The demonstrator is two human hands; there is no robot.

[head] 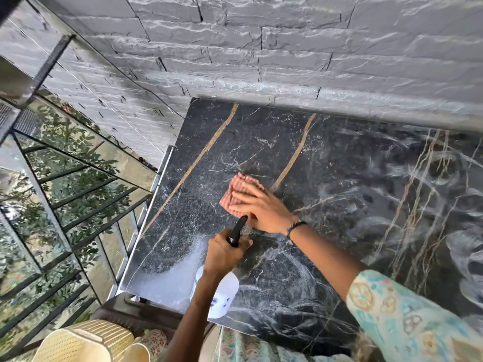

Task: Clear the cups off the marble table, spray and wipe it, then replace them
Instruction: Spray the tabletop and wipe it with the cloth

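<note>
The black marble table [339,158] with tan veins fills the middle and right of the view, with smeared wipe marks on its right half. My left hand [224,253] grips a white spray bottle [222,296] by its black trigger head, nozzle pointing at the table's left part. My right hand [257,206] presses flat on a red-and-white striped cloth [236,190] lying on the marble. Two cream cups [86,340] stand off the table at the bottom left.
A grey stone wall [261,48] runs along the table's far edge. On the left is a glass wall with metal bars [52,205] and foliage behind it. A dark seat [125,314] stands by the table's near-left corner.
</note>
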